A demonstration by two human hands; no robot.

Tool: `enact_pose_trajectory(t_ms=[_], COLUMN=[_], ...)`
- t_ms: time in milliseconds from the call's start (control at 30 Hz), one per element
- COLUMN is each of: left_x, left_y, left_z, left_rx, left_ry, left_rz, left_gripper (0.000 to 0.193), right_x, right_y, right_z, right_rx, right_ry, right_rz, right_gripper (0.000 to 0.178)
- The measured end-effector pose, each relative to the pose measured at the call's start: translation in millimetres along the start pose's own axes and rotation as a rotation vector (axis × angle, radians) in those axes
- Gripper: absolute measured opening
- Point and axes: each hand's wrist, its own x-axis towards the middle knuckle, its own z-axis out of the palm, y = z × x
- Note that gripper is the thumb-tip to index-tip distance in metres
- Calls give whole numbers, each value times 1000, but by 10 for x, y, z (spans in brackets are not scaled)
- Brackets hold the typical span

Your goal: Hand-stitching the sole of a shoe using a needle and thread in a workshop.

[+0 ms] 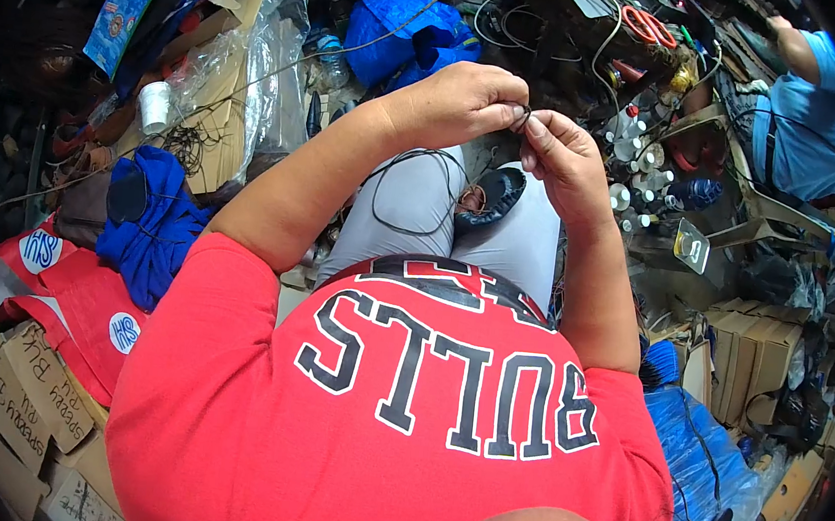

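Observation:
My left hand (481, 101) and my right hand (560, 156) meet out in front of my knees, fingertips almost touching. Both are closed in a pinch around a small bit of dark thread; its ends are too small to make out. Dark thread (381, 195) hangs in loose loops across my left thigh and links up toward the hands. Between my thighs rests a black shoe (500, 196), tilted, with a brown part at its near left side. Neither hand touches the shoe.
A blue bag (406, 33) lies ahead, with white-capped bottles (638, 161) at the right. Orange-handled scissors (648, 26) sit far right. Cardboard boxes (34, 379) and a red bag (82, 304) crowd the left. A person in a blue shirt (815, 118) is at upper right.

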Motion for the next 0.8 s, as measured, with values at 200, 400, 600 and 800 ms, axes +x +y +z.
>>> enact_pose_trajectory(t_ms=[200,400,600,800], left_x=[-2,15,-10,-11], left_y=[1,3,47,90], left_z=[-15,-5,77,167], left_rx=[-43,47,-10,-252], left_ry=[-15,14,122,235], left_rz=[-5,43,-84,-200], left_gripper=[19,18,16,15], right_x=[-4,-16,-61,-37], right_y=[-13,-32,-119,-211], right_z=[-10,1,144,240], right_rx=[-8,-9,-431,-956], right_ry=[-19,-9,208,367], right_rz=[14,35,-127,-509], right_gripper=[18,19,17,11])
